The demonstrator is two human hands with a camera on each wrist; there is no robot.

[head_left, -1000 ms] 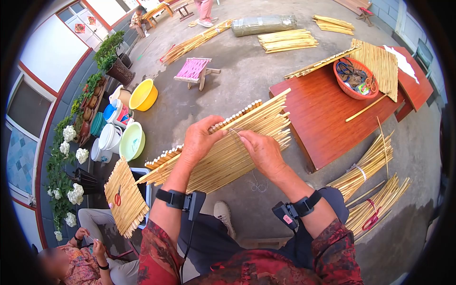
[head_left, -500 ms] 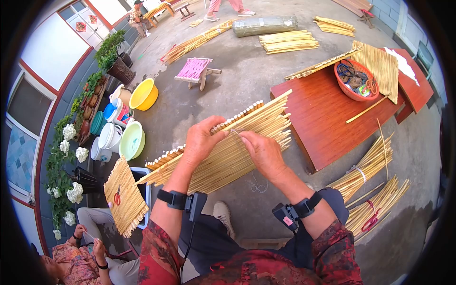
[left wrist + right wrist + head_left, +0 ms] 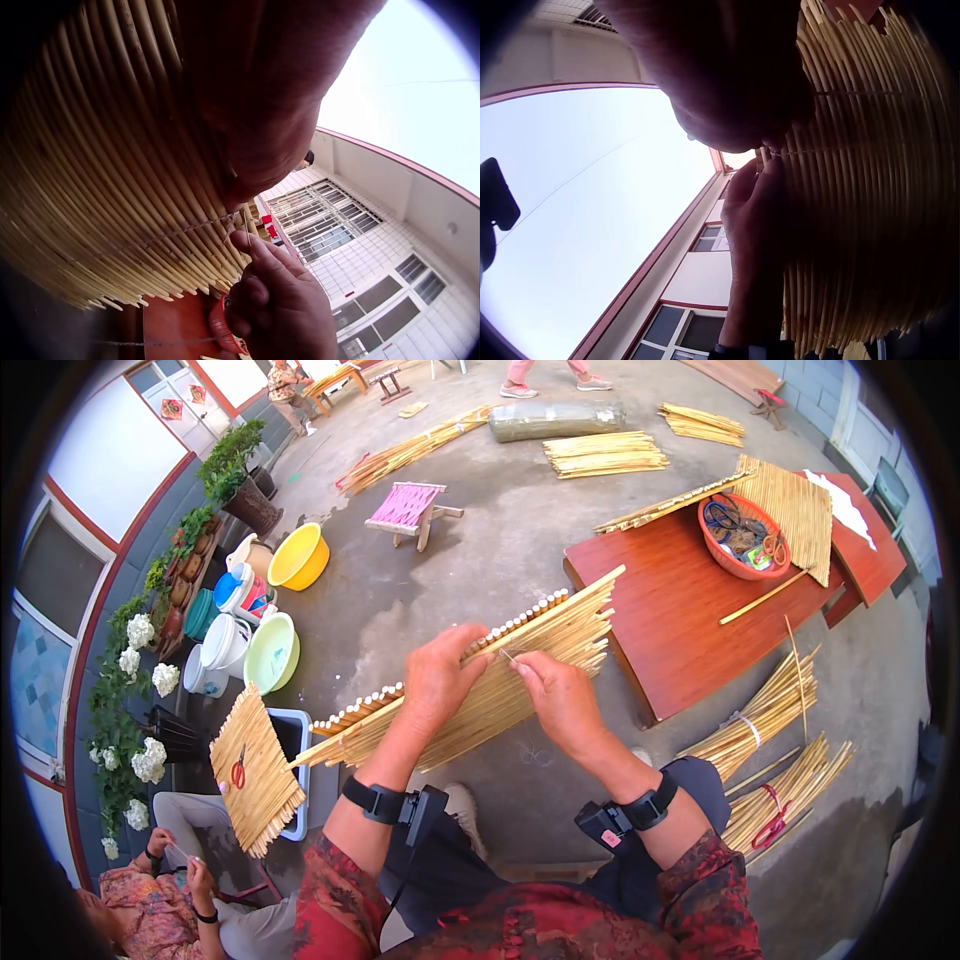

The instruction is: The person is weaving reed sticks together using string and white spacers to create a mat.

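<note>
Grey ground (image 3: pixel 370 585) spread beneath the stick mat (image 3: pixel 490 710), which slanted before the person, left of a red table (image 3: pixel 690 635). The left hand (image 3: pixel 440 675) gripped its upper edge, thumb against fingers; the right hand (image 3: pixel 562 700) pinched thread (image 3: pixel 510 653) just beside.

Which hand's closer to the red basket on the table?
Right. In the head view, the right hand is lower-left of the basket; the left hand farther left.
</note>
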